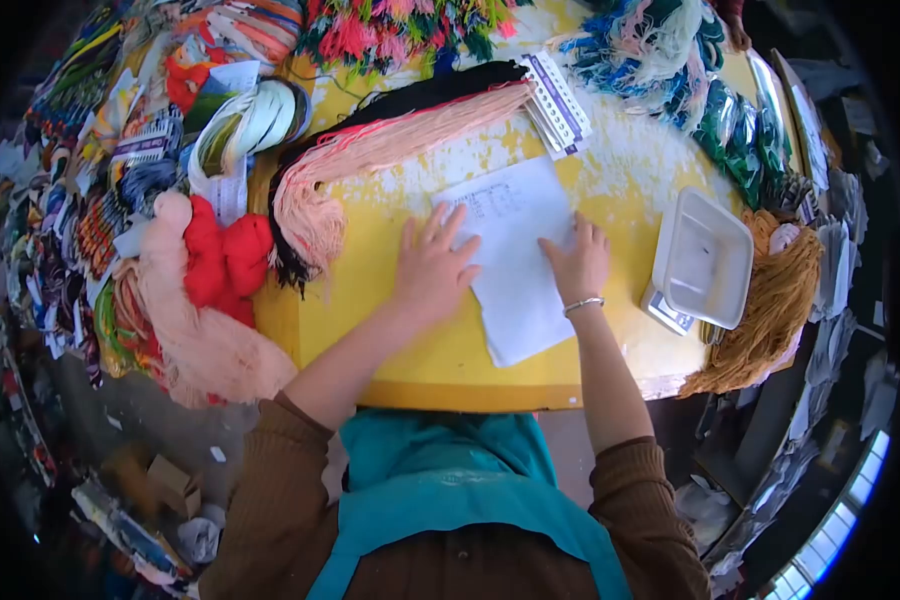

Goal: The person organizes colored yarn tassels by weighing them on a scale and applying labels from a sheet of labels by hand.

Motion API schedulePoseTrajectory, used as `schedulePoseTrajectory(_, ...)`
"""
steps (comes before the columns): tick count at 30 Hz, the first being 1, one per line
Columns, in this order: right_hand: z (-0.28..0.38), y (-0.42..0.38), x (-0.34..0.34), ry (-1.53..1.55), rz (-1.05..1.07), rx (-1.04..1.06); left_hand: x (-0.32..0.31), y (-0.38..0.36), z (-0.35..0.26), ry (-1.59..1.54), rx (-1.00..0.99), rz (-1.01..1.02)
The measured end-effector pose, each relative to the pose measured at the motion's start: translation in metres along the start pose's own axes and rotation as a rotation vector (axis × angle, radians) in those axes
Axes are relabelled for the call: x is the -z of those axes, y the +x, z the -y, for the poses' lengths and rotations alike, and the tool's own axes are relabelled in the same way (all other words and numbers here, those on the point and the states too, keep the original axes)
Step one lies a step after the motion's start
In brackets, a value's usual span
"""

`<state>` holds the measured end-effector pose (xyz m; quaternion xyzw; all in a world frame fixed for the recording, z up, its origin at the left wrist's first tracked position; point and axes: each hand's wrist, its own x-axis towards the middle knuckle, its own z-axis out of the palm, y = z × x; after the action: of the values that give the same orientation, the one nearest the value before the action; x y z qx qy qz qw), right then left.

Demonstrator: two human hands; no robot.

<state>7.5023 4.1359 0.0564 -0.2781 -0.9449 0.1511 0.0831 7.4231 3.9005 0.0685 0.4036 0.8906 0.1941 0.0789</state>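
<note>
A white sheet of paper (525, 285) with printed or written lines near its top lies on the yellow table (370, 300). My left hand (433, 262) is at the sheet's left edge, fingers spread, palm down. Over the right edge rests my right hand (579, 262), its fingers apart and a bracelet at the wrist. Neither hand grips anything. Beyond the paper stretches a long bundle of pale pink thread (400, 135), with black thread (400, 100) along its far side. The bundle's right end meets a white card with a row of holes (558, 105).
A white plastic tub (708, 258) stands at the right, beside brown thread (770, 310) and green packets (735, 130). Red skeins (225, 255) and peach thread (195, 320) hang at the left edge. Multicoloured thread (400, 25) and blue-white thread (650, 55) lie at the back.
</note>
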Motion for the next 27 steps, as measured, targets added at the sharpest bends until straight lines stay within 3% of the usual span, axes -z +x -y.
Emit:
schedulePoseTrajectory(4, 0.021, -0.02, 0.011, 0.034, 0.203, -0.262, 0.007, -0.02, -0.003, 0.031, 0.241, -0.055)
schedulePoseTrajectory(8, 0.035, -0.032, 0.018, 0.05, 0.317, -0.295, 0.007, -0.023, -0.009, 0.051, 0.285, -0.021)
schedulePoseTrajectory(27, 0.037, -0.049, 0.02, 0.109, 0.385, -0.332, 0.018, -0.022, -0.01, -0.017, 0.241, -0.055)
